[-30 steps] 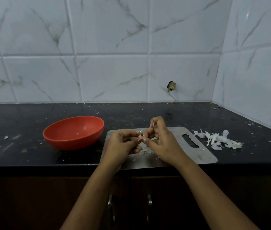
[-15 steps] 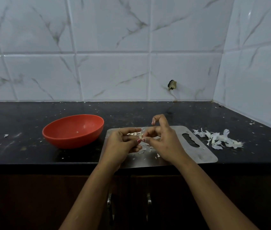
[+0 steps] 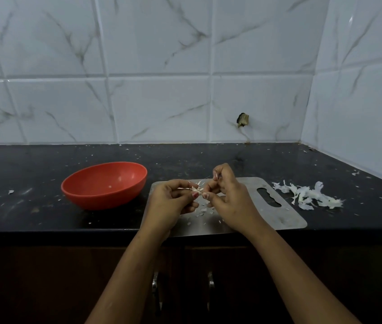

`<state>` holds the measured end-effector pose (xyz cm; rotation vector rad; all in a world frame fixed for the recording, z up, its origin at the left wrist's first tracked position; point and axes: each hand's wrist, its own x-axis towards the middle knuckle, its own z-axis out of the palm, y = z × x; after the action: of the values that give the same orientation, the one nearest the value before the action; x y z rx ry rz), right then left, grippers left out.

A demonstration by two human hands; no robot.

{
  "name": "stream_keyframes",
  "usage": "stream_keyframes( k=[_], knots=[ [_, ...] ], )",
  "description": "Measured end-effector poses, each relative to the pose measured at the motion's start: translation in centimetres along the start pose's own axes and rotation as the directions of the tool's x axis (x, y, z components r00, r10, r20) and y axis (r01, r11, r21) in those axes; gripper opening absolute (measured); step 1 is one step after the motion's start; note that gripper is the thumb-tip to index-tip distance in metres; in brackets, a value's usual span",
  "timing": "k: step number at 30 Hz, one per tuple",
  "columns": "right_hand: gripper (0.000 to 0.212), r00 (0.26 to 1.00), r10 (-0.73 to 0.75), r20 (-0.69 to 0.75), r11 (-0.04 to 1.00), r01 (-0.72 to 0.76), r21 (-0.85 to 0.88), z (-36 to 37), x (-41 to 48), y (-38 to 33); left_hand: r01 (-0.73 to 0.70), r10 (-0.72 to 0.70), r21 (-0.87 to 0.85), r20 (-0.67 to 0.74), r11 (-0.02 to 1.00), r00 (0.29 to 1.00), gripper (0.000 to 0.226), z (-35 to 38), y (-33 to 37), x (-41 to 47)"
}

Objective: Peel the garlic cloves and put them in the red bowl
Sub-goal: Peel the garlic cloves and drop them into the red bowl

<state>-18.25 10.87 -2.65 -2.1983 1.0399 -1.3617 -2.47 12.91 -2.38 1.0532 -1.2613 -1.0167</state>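
I hold the clove (image 3: 195,190) at the centre of the frame, just above the board (image 3: 285,216), pinched between both hands. My left hand (image 3: 170,202) grips its body with thumb and fingers curled round it. My right hand (image 3: 229,197) pinches a bit of skin at the end nearest it, and thin strands of peel stick up between the 2 hands. My fingertips hide most of the clove, so I cannot tell how much skin is left on it

I judge it very light and firm, with dry, papery skin that tears into flakes rather than coming off whole; small flakes lie on the board under my hands. Bare flesh will likely be a little sticky and easy to nick with a nail. It seems best to hold the thick middle with my left and pull skin from a loose edge at the tip

The bowl (image 3: 105,199) sits left of centre, just beside the board, with 1 pale speck inside, too small to identify. A heap of peels (image 3: 309,195) lies at the right on the counter (image 3: 33,206)
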Motion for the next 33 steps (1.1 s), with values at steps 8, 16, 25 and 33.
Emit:
stream_keyframes(
  k=[8, 16, 25, 33],
  knots=[
    [0.027, 0.996, 0.07, -0.049, 0.996, -0.072, -0.047, -0.01, 0.01, 0.2, -0.008, 0.008, -0.055, -0.008, 0.998, 1.0, 0.013, 0.16, 0.11, 0.01],
    [0.021, 0.99, 0.116, -0.076, 0.989, -0.122, -0.078, 0.14, 0.15, 0.0, -0.02, 0.019, -0.047, -0.012, 0.999, 1.0, 0.014, 0.16, 0.17, -0.08],
    [0.007, 0.989, 0.145, -0.027, 0.981, -0.147, -0.126, -0.05, 0.0, 0.16, -0.031, 0.031, 0.006, -0.022, 1.0, 0.999, 0.014, 0.25, -0.04, 0.03],
    [0.006, 0.986, 0.153, -0.066, 0.986, -0.156, -0.053, -0.04, 0.04, 0.08, -0.036, 0.037, 0.034, -0.019, 0.999, 0.999, 0.016, 0.44, 0.02, -0.07]
  ],
)
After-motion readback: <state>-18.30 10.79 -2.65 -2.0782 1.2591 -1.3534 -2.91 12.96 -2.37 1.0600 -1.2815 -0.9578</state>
